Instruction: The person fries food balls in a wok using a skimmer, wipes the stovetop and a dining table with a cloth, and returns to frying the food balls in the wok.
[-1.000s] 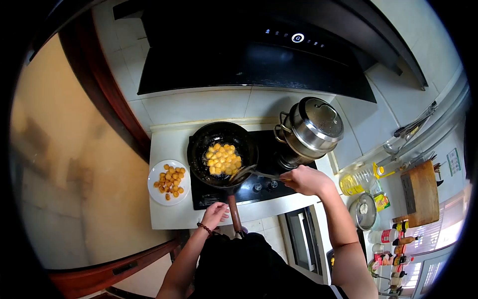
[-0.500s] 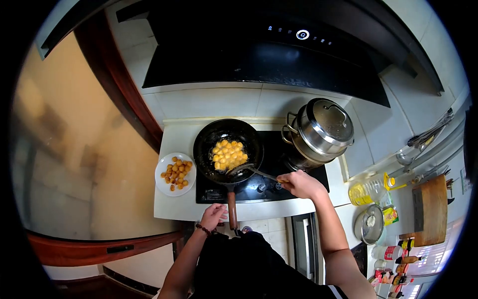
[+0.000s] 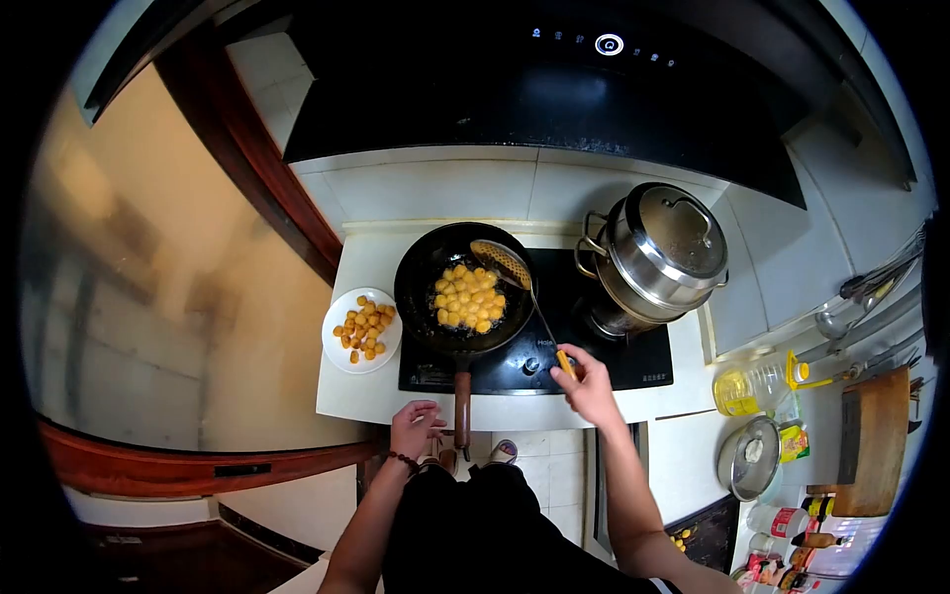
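Observation:
My right hand (image 3: 590, 388) is closed around the yellow-brown handle of a skimmer (image 3: 503, 261). Its perforated metal bowl is at the far right side of the black wok (image 3: 408, 309), tilted above the food. Golden round balls (image 3: 469, 297) lie clustered in bubbling oil in the wok. The wok's wooden handle (image 3: 462, 401) points toward me. Just left of that handle, my left hand (image 3: 416, 428) hovers with fingers loosely bent and apart, holding nothing. Left of the wok, a white plate (image 3: 333, 353) holds several browner fried balls (image 3: 364, 325).
A lidded steel steamer pot (image 3: 658, 262) stands on the right of the black cooktop (image 3: 633, 366). Farther right are an oil bottle (image 3: 744, 389), a metal bowl (image 3: 749, 457) and a wooden board (image 3: 875, 445). The range hood (image 3: 554, 109) overhangs the back.
The skimmer has moved from the wok's near right edge to its far right side, and its bowl now shows. My left hand stays by the wok handle. The camera view has shifted slightly.

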### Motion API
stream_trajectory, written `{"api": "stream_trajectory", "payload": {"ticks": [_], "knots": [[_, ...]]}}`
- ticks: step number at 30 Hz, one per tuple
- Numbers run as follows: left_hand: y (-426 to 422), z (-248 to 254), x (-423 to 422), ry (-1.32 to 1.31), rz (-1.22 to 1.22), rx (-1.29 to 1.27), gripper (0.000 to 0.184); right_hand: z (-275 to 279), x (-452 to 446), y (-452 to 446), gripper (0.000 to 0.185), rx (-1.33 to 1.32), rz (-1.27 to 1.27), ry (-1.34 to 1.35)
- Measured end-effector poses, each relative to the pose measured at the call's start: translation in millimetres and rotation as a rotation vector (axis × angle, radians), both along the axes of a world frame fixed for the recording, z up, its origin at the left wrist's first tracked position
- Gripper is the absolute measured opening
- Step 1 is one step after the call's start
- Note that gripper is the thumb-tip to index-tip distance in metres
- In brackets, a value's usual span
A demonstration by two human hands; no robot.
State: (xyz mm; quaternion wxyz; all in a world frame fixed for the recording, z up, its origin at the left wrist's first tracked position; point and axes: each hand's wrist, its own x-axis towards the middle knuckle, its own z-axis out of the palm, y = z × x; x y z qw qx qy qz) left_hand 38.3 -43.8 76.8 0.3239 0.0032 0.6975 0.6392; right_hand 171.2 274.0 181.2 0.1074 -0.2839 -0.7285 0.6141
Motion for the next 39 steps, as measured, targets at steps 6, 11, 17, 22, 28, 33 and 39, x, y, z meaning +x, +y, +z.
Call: {"api": "stream_trajectory", "payload": {"ticks": [6, 11, 17, 22, 28, 33, 39], "knots": [[11, 6, -8, 0.049, -0.008, 0.106, 0.018, -28, 2, -45, 0.047, -0.294, -0.068, 0.014], [23, 25, -23, -0.021, -0.150, 0.139, 0.019, -45, -4, -77, 0.046, -0.180, -0.083, -0.031], [31, 32, -54, -0.037, -0.388, 0.126, 0.021, -56, -19, -119, 0.046, -0.015, -0.189, 0.031], [42, 45, -53, -0.134, -0.577, 0.290, 0.032, -38, -20, -148, 0.044, 0.127, -0.302, -0.051], [62, 73, -4, -0.312, -0.915, 0.358, 0.040, 4, 38, -186, 0.040, 0.168, -0.544, -0.165], [78, 73, 84, -0.352, -1.246, 0.387, 0.045, -11, 126, -231, 0.039, 0.353, -0.877, -0.116], [105, 64, 212, -0.305, -1.580, 0.258, 0.044, -29, 225, -245, 0.038, 0.372, -1.289, -0.233]]}}
